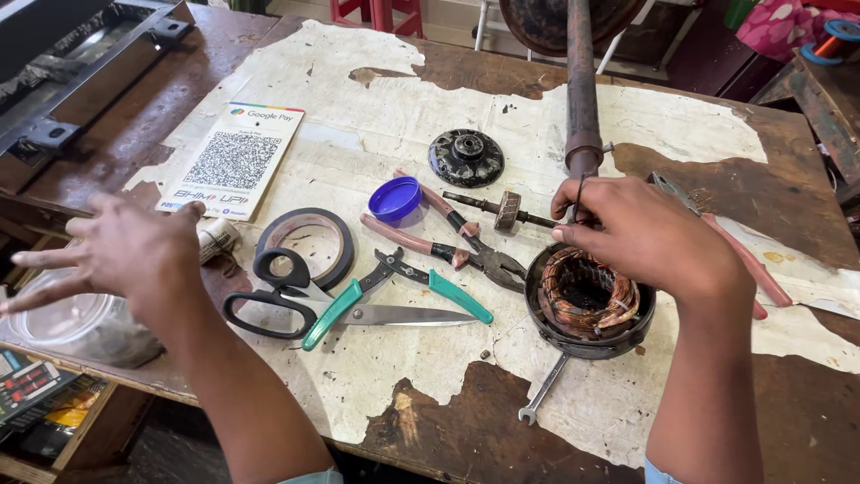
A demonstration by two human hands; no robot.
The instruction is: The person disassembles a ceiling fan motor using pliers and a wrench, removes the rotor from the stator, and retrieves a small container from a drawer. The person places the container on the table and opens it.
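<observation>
Workbench seen from my head camera. My right hand (640,237) rests over the far rim of the motor winding (587,300), a round black shell packed with copper coils that sits on the bench (430,116) right of centre; thumb and forefinger are pinched together on a thin dark wire (578,199) rising from the coils. Just behind the hand stands a rusty shaft (581,81). My left hand (121,255) hovers at the left edge of the bench, fingers spread wide apart and holding nothing, above a clear plastic tub (76,327). Between my hands lie black-handled scissors (296,300), green-handled cutters (394,287), pink-handled pliers (448,246), a ring of tape (305,237), and a blue cap (396,199). A spanner (542,394) pokes out from under the winding. A black disc (466,157) lies farther back, well apart from both hands.
</observation>
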